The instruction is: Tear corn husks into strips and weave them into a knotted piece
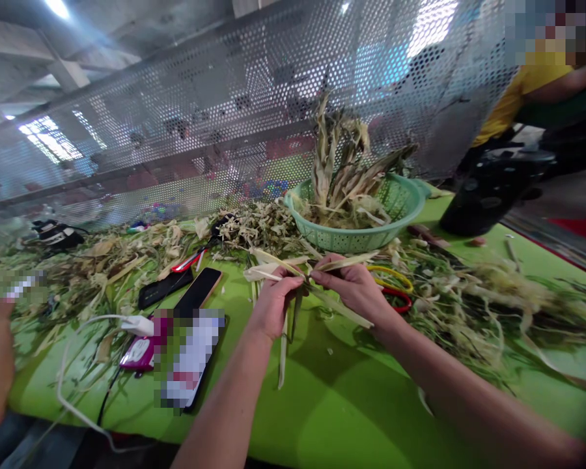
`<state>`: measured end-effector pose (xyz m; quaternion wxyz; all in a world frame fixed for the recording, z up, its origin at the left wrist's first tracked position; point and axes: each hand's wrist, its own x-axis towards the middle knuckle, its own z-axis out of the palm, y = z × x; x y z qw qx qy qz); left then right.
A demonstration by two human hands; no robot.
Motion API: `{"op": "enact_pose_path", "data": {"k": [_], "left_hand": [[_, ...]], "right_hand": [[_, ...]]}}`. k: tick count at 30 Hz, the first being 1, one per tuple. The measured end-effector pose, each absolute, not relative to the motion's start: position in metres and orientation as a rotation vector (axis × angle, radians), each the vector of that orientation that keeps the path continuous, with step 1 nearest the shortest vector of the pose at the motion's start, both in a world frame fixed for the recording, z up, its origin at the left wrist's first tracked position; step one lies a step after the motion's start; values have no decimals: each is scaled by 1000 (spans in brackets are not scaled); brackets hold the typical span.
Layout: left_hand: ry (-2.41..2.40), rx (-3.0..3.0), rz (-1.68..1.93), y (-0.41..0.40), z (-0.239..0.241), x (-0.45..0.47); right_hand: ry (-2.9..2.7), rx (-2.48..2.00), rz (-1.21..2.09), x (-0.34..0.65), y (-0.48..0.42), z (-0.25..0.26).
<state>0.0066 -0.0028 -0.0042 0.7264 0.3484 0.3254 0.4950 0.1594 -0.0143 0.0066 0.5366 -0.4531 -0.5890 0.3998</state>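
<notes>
Both hands meet above the green tabletop (322, 417), pinching a small bunch of pale corn husk strips (339, 306) that cross one another. My left hand (273, 303) is closed on the bunch from the left, thumb and fingers pressed together. From the right, my right hand (351, 286) pinches the same strips close to where they cross. Some strip ends hang down below the fingers, and others stick out to both sides. Just beyond my right wrist lie scissors with yellow and red handles (393, 280). Fingers hide the crossing point in part.
Behind my hands stands a green plastic basket (351, 238) with dried husks (342, 156). Husk scraps (117, 254) cover the left and right sides. Phones (200, 290), a purple box (141, 352) and a white cable (63, 371) lie left. A dark tumbler (488, 192) stands right, near a person in yellow (517, 98).
</notes>
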Motion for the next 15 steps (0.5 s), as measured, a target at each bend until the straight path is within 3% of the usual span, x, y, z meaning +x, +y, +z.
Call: {"op": "enact_pose_path", "data": {"k": [15], "left_hand": [[769,950,1117,-3,-1,2]], "right_hand": [[-1194,-1102,1183,164,-16,14]]}}
